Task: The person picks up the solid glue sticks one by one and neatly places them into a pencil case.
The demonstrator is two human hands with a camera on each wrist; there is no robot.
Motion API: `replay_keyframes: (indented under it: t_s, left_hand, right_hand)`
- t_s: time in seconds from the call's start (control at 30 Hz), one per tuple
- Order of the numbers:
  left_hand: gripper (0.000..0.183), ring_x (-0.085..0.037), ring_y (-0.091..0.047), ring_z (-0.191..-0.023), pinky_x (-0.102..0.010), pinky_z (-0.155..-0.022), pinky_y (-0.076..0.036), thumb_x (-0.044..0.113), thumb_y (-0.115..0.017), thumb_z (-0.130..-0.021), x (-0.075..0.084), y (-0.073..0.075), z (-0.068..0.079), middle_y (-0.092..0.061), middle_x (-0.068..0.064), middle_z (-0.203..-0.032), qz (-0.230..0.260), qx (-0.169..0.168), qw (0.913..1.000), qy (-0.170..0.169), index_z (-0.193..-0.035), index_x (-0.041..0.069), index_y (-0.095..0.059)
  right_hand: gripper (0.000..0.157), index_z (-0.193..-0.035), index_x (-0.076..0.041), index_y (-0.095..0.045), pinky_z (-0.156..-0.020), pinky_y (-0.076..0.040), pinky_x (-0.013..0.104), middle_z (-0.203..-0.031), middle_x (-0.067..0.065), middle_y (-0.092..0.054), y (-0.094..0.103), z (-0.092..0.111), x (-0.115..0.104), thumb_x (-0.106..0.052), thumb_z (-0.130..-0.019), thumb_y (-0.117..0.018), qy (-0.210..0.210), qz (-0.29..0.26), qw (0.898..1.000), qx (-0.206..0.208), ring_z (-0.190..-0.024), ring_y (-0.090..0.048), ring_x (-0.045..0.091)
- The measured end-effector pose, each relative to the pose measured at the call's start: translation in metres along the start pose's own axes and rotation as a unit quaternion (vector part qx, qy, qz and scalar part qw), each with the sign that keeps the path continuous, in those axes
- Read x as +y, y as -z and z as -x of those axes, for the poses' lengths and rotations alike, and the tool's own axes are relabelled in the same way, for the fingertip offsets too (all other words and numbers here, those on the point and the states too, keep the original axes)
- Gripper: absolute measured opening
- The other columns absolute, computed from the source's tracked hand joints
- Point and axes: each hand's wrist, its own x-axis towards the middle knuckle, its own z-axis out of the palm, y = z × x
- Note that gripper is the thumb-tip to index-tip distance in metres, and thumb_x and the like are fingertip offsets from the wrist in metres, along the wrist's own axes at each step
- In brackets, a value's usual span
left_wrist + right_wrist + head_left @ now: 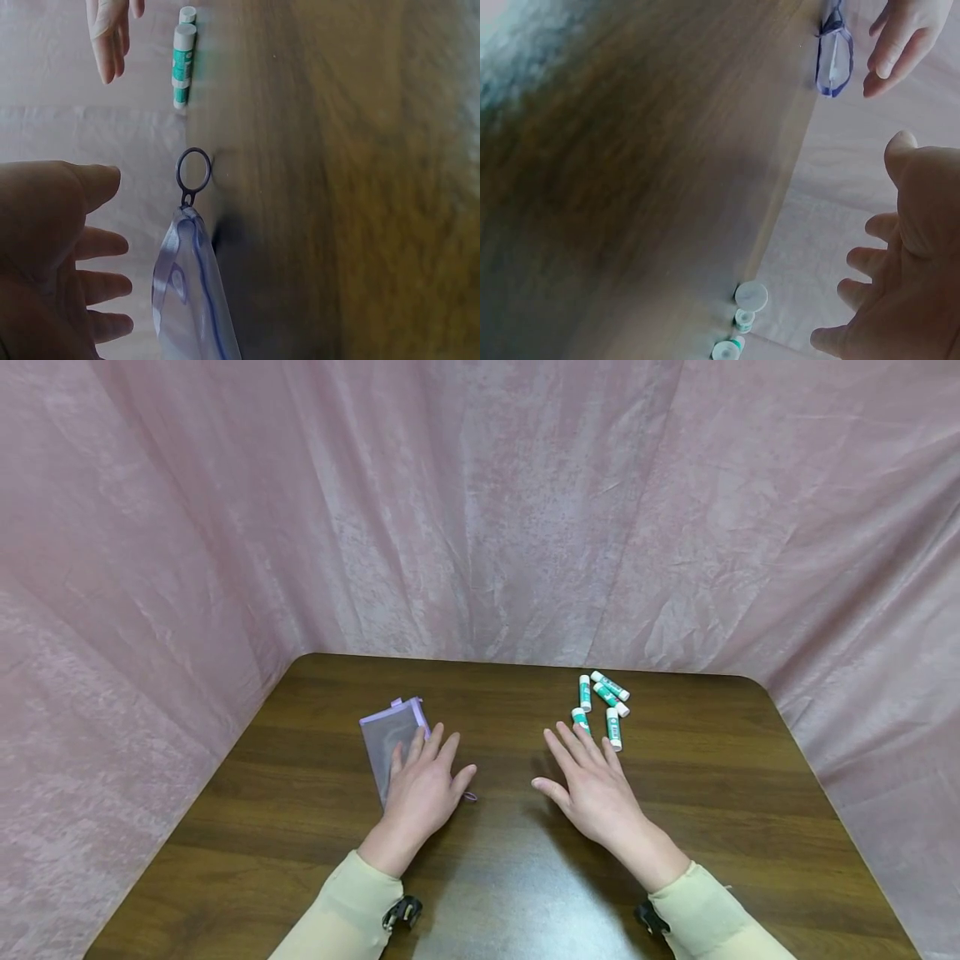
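My left hand point(424, 787) hovers with spread fingers above a purple-edged mesh zip pouch point(386, 735), covering part of it in the head view. In the left wrist view a small ring pull point(193, 169) sticks out from the end of the pouch point(187, 292). My right hand point(596, 793), fingers also spread, is held over the table just in front of several green-and-white glue sticks point(613, 729). The nearest glue stick point(580, 718) is partly hidden behind its fingertips. Neither hand holds anything.
Both things lie on a dark wooden table point(495, 710) with rounded far corners. Pink velvety curtains point(480, 527) hang behind it and along both sides. Black wrist straps point(402, 912) sit at the cuffs of the pale sleeves.
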Motion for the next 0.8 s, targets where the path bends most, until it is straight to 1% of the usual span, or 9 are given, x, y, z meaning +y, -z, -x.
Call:
replay_keyframes:
  t_s: [0.13,0.37,0.53,0.8]
  left_hand:
    - [0.064,-0.047,-0.035,-0.16,-0.077,-0.122,-0.027,0.052,-0.065,-0.11,-0.002,0.0,0.001,-0.045,-0.021,-0.17,0.002,0.002,1.0,0.002,-0.16,0.012,-0.058]
    - [0.062,-0.048,-0.036,-0.159,-0.078,-0.121,-0.028,0.049,-0.067,-0.109,-0.005,0.0,0.005,-0.047,-0.022,-0.169,0.005,0.001,0.9999,0.012,-0.157,0.011,-0.061]
    - [0.06,-0.048,-0.037,-0.158,-0.078,-0.12,-0.029,0.047,-0.07,-0.108,-0.006,0.0,0.006,-0.048,-0.023,-0.168,0.01,0.004,0.9998,0.018,-0.156,0.011,-0.063]
    - [0.059,-0.051,-0.034,-0.159,-0.079,-0.121,-0.027,0.045,-0.07,-0.109,-0.009,0.0,0.009,-0.044,-0.024,-0.17,0.009,-0.009,0.9995,0.03,-0.157,0.012,-0.061]
  right_hand:
    - [0.08,-0.171,-0.01,-0.041,-0.129,-0.016,0.071,-0.177,0.016,-0.036,-0.001,-0.003,0.001,-0.052,-0.108,-0.068,-0.002,0.005,1.0,-0.003,-0.166,-0.025,0.039]
    - [0.08,-0.171,-0.009,-0.042,-0.128,-0.018,0.072,-0.176,0.017,-0.037,-0.002,-0.007,0.005,-0.052,-0.108,-0.068,-0.002,0.02,1.0,-0.007,-0.165,-0.026,0.04]
    - [0.08,-0.17,-0.008,-0.042,-0.128,-0.019,0.072,-0.176,0.017,-0.038,-0.002,-0.01,0.008,-0.052,-0.108,-0.067,-0.01,0.028,0.999,-0.011,-0.165,-0.026,0.039]
    - [0.08,-0.17,-0.008,-0.042,-0.127,-0.02,0.073,-0.176,0.017,-0.038,-0.002,-0.01,0.015,-0.053,-0.109,-0.066,-0.028,0.034,0.999,-0.022,-0.165,-0.027,0.042]
